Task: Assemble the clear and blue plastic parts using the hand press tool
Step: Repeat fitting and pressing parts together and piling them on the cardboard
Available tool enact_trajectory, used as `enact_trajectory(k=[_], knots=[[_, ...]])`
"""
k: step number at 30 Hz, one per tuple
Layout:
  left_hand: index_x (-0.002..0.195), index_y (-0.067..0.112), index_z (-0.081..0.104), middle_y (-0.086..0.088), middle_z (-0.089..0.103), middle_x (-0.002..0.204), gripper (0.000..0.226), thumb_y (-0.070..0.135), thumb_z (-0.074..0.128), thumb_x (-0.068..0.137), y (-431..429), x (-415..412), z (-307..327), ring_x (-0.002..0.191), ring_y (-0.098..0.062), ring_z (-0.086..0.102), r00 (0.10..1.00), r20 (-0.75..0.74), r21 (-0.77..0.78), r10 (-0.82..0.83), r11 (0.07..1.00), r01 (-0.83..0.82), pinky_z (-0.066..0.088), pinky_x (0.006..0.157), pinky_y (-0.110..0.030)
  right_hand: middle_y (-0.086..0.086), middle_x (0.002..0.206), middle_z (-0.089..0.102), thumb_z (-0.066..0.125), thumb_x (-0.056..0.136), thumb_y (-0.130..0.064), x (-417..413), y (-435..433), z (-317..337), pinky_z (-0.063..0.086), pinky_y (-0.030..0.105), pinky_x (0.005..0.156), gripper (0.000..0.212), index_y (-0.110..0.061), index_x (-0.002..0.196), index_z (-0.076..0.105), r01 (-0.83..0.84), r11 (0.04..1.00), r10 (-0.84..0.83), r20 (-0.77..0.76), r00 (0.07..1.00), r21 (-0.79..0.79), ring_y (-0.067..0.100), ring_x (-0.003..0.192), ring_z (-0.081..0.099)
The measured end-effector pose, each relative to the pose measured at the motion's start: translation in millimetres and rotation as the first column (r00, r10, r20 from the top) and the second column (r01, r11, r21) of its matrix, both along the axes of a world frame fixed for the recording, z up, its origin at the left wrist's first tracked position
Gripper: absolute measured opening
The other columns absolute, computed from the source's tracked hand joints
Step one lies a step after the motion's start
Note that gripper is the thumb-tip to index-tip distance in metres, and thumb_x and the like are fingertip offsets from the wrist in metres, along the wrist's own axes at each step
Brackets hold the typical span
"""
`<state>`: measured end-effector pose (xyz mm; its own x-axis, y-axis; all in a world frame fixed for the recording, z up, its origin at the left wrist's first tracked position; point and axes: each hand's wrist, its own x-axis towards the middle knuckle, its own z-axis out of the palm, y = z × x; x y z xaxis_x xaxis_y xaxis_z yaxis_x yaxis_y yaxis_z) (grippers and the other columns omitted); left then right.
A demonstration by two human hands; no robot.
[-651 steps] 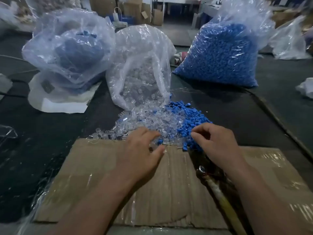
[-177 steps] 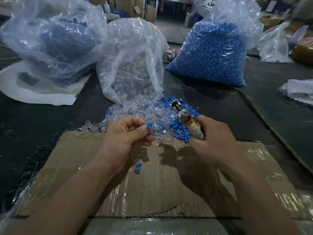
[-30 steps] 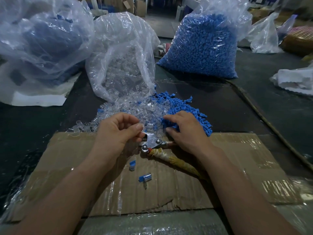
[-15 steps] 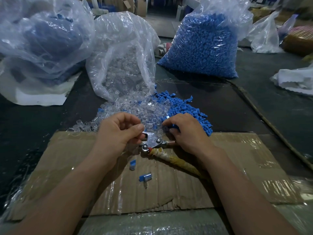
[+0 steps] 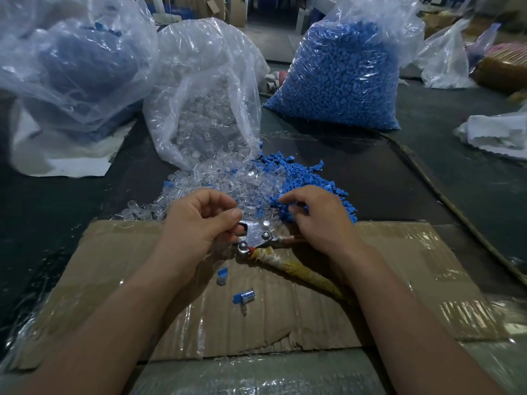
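Two finished pieces (image 5: 243, 297), blue joined to clear, lie on the cardboard (image 5: 399, 266) just on the near side of the hand press tool (image 5: 258, 238), which rests flat with its metal head toward the far heaps and its taped handle running near and right beneath the right wrist. The left hand (image 5: 199, 223) hovers at the tool's head with fingers curled and thumb pressed to the forefinger; whether a clear piece sits in that pinch I cannot tell. The right hand (image 5: 316, 220) curls its fingers down into the blue parts (image 5: 310, 178), and its catch is hidden too. The clear parts (image 5: 228, 181) spill just left of them. The step looks like gathering one of each, so take a single blue piece, seat it squarely on the clear one by hand, and only then lift the tool to squeeze
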<state>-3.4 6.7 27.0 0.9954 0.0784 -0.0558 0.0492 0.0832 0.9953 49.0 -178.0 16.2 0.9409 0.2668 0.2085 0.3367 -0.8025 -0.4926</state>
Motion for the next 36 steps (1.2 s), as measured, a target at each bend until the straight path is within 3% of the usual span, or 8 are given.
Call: enact_trajectory(k=[4, 8, 11, 17, 20, 23, 26, 36], knots=[[0.082, 0.005, 0.060, -0.004, 0.065, 0.063, 0.010, -0.002, 0.062, 0.076, 1.2, -0.1, -0.9, 0.056, -0.011, 0.065, 1.000, -0.005, 0.004, -0.003, 1.000, 0.003, 0.054, 0.052, -0.019, -0.010, 0.097, 0.055, 0.056, 0.089, -0.011, 1.9, -5.6, -1.1, 0.035, 0.013, 0.073, 0.019, -0.020, 0.102, 0.066, 0.095, 0.995, -0.095, -0.022, 0.995, 0.013, 0.002, 0.087, 0.047], [0.081, 0.004, 0.061, -0.005, 0.065, 0.062, 0.010, -0.002, 0.063, 0.074, 1.3, -0.7, -1.6, 0.057, -0.014, 0.065, 1.000, -0.010, -0.021, 0.004, 1.000, -0.004, 0.055, 0.053, -0.022, -0.005, 0.118, 0.051, 0.056, 0.089, -0.019, -0.1, -2.9, -2.6, 0.029, 0.024, 0.095, 0.037, -0.024, 0.125, 0.054, 0.057, 0.998, -0.058, -0.031, 0.998, -0.039, 0.011, 0.112, 0.042], [0.080, 0.005, 0.061, -0.005, 0.065, 0.061, 0.010, -0.003, 0.063, 0.074, 0.8, -0.6, -1.7, 0.056, -0.014, 0.065, 1.000, -0.002, -0.018, 0.009, 1.000, -0.009, 0.056, 0.054, -0.024, -0.004, 0.125, 0.046, 0.052, 0.091, -0.025, 0.9, 2.4, -4.3, 0.025, 0.025, 0.096, 0.046, -0.028, 0.136, 0.042, 0.000, 0.992, -0.006, -0.040, 0.999, -0.129, 0.012, 0.115, 0.035], [0.081, 0.004, 0.061, -0.005, 0.066, 0.063, 0.009, -0.001, 0.063, 0.074, 0.6, -0.1, -1.9, 0.058, -0.014, 0.066, 1.000, -0.013, 0.002, 0.001, 1.000, -0.001, 0.056, 0.054, -0.022, -0.011, 0.091, 0.049, 0.054, 0.091, -0.019, 4.6, 3.8, -6.7, 0.036, 0.027, 0.087, 0.020, -0.022, 0.105, 0.068, 0.019, 0.994, -0.020, -0.010, 1.000, -0.104, 0.013, 0.099, 0.046], [0.081, 0.003, 0.061, -0.005, 0.066, 0.061, 0.009, -0.001, 0.063, 0.073, -0.1, -0.9, -0.2, 0.055, -0.012, 0.065, 1.000, -0.010, 0.007, -0.014, 1.000, 0.014, 0.053, 0.051, -0.018, -0.009, 0.093, 0.050, 0.057, 0.089, -0.024, 4.4, 4.5, -6.9, 0.037, 0.029, 0.089, 0.022, -0.024, 0.109, 0.065, 0.027, 0.993, -0.030, -0.023, 0.999, -0.114, 0.013, 0.100, 0.046], [0.079, 0.003, 0.060, -0.005, 0.065, 0.060, 0.009, -0.004, 0.062, 0.075, -1.6, -0.9, 0.4, 0.054, -0.012, 0.064, 1.000, -0.013, -0.007, -0.009, 1.000, 0.009, 0.053, 0.050, -0.018, -0.006, 0.111, 0.054, 0.053, 0.091, -0.027, 3.7, 5.2, -6.9, 0.029, 0.029, 0.091, 0.037, -0.031, 0.127, 0.053, -0.001, 0.987, -0.006, -0.039, 0.999, -0.159, 0.014, 0.107, 0.041], [0.080, 0.002, 0.060, -0.005, 0.064, 0.060, 0.008, -0.005, 0.061, 0.076, -2.9, -1.3, 0.7, 0.053, -0.012, 0.064, 1.000, -0.023, -0.030, 0.001, 1.000, -0.001, 0.053, 0.050, -0.018, -0.005, 0.122, 0.051, 0.048, 0.093, -0.025, 4.0, 5.3, -6.6, 0.025, 0.030, 0.091, 0.041, -0.037, 0.131, 0.046, -0.039, 0.974, 0.029, -0.048, 0.998, -0.222, 0.013, 0.109, 0.038], [0.081, 0.002, 0.060, -0.008, 0.064, 0.063, 0.008, -0.004, 0.061, 0.077, -2.3, -1.9, 2.4, 0.053, -0.011, 0.064, 1.000, -0.022, 0.007, -0.007, 1.000, 0.007, 0.053, 0.050, -0.018, -0.010, 0.096, 0.045, 0.058, 0.087, -0.024, 2.7, 4.9, -5.0, 0.030, 0.025, 0.083, 0.011, -0.024, 0.098, 0.056, -0.035, 0.983, 0.028, -0.041, 0.999, -0.182, 0.008, 0.092, 0.036]])
